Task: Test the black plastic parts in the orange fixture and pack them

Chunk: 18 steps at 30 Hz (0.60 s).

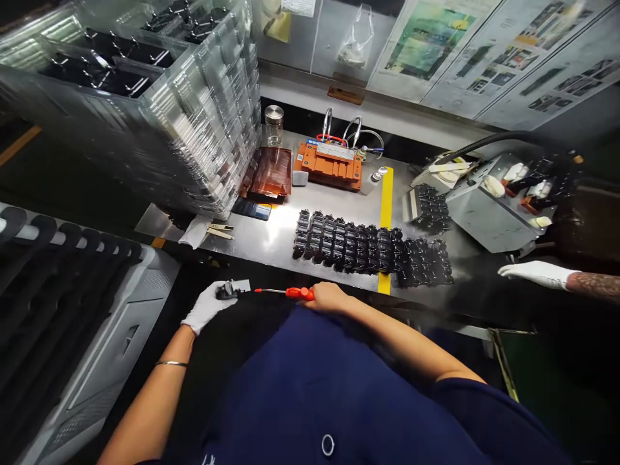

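Your gloved left hand is closed around a small black part. Your bare right hand grips a red-handled screwdriver, its shaft reaching toward that part. Beyond them, rows of black moulded parts lie on a steel bench.

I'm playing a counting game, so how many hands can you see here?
3. The person's gloved left hand and bare right hand are at the front, and a co-worker's gloved hand reaches in from the right. More may be out of view.
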Each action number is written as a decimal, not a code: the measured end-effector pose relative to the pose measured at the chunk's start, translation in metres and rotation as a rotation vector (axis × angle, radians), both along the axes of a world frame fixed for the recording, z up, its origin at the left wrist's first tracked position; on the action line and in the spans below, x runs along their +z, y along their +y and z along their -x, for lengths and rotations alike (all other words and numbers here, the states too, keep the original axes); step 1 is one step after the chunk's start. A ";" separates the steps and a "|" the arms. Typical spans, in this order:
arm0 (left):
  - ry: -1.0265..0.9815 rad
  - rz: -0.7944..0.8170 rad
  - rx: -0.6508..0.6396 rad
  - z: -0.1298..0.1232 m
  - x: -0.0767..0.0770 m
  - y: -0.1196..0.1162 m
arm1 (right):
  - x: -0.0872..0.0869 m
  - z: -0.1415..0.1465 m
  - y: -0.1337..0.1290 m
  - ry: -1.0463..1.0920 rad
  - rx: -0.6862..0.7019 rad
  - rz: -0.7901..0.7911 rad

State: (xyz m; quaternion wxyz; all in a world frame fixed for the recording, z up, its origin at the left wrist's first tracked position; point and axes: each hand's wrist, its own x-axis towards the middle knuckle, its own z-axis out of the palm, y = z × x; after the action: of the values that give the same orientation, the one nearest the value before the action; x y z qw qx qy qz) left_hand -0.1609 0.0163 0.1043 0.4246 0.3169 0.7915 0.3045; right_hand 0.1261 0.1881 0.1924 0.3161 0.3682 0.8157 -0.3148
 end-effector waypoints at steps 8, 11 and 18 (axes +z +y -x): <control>-0.184 0.072 0.407 -0.032 -0.008 0.050 | 0.006 -0.013 -0.007 0.071 0.104 0.086; -0.159 0.068 0.417 -0.045 -0.011 0.072 | 0.008 -0.018 -0.007 0.050 0.109 0.042; -0.106 0.054 0.365 -0.064 -0.001 0.100 | 0.011 -0.036 -0.002 0.033 0.079 0.015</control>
State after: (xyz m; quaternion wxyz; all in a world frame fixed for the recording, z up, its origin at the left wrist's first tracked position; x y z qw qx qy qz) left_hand -0.0970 0.1166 0.1032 0.4116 0.1399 0.8204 0.3713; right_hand 0.1625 0.1865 0.2032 0.3175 0.3279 0.8323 -0.3144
